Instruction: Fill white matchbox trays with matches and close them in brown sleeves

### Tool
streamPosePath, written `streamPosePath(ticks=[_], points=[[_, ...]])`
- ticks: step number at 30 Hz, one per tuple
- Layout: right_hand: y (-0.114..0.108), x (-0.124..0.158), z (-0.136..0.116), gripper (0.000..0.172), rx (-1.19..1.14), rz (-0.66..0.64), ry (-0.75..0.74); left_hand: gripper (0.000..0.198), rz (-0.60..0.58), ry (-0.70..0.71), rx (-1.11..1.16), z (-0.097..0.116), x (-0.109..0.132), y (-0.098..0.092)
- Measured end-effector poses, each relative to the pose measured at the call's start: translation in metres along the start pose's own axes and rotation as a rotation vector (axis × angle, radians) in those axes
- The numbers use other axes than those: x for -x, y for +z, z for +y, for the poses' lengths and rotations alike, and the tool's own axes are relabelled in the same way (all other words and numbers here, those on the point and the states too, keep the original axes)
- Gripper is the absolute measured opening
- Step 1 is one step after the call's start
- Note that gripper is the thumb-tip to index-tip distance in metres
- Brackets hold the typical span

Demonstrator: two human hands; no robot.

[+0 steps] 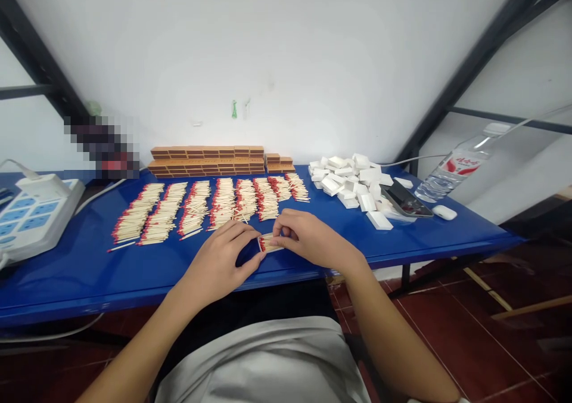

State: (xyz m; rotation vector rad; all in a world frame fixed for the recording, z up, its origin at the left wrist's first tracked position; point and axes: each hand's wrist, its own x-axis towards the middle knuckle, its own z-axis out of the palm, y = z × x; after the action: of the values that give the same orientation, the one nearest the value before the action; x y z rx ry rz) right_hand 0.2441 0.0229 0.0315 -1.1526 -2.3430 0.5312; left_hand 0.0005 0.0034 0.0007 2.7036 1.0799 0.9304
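A small white matchbox tray [261,244] lies near the table's front edge, with red-tipped matches [268,245] inside it. My left hand [226,257] grips the tray's left end between thumb and fingers. Over its right part, my right hand [308,239] is closed in a pinch on the matches; its curled fingers hide that end of the tray. Just beyond both hands, several rows of loose matches [222,203] lie across the blue table [196,269], red heads mostly toward the left.
Stacked brown matchboxes [205,161] line the wall. To the right are a heap of white trays [348,179], a dark phone [406,199], a white earphone case [444,212] and a tilted water bottle [460,164]. A power strip [40,218] sits at left.
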Motion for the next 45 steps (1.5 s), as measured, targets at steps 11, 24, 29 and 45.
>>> streamPosePath(ticks=[11, 24, 29, 45], points=[[-0.044, -0.027, 0.106, 0.005, 0.234, 0.138, 0.243, 0.018, 0.019, 0.0, -0.016, -0.001, 0.001, 0.001], [-0.038, -0.028, 0.118, 0.008, 0.231, 0.133, 0.251, 0.019, 0.022, 0.003, -0.041, -0.003, 0.003, 0.003], [-0.036, -0.027, 0.118, 0.003, 0.218, 0.164, 0.252, 0.019, 0.032, 0.004, -0.043, -0.002, 0.004, 0.003], [-0.035, -0.027, 0.116, 0.004, 0.255, 0.142, 0.294, 0.02, 0.03, 0.009, -0.044, -0.004, 0.003, 0.003]])
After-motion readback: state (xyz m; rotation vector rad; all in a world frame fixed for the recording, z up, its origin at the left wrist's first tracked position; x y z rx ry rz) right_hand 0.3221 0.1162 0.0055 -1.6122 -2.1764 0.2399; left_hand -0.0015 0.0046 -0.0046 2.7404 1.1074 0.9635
